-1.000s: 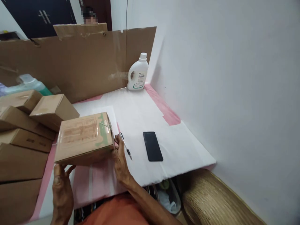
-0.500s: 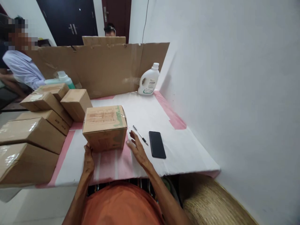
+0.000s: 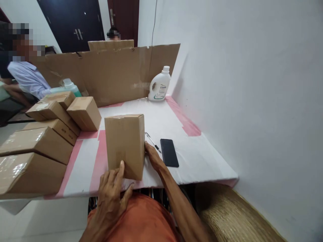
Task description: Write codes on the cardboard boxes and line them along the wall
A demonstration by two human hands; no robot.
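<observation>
A brown cardboard box (image 3: pixel 124 148) stands near the table's front edge, a plain side facing me. My left hand (image 3: pixel 112 188) is in front of it, fingers spread, the index fingertip on the box's lower front. At the box's right side is my right hand (image 3: pixel 152 155), its fingertips against the cardboard and partly hidden behind it. Just right of the box lies a pen (image 3: pixel 153 142), and beside that a black phone (image 3: pixel 169 153) lies flat.
Several cardboard boxes (image 3: pixel 50 144) fill the table's left. A cardboard panel (image 3: pixel 108 75) crosses the back, with a white jug (image 3: pixel 160 84) before it and a teal bottle (image 3: pixel 72 88) at left. A wall (image 3: pixel 239 84) borders the right. Two people are beyond.
The box has been turned, so a plain side replaces the printed top, and sits nearer. My left hand moved from its left side to its front; my right hand now touches its right side.
</observation>
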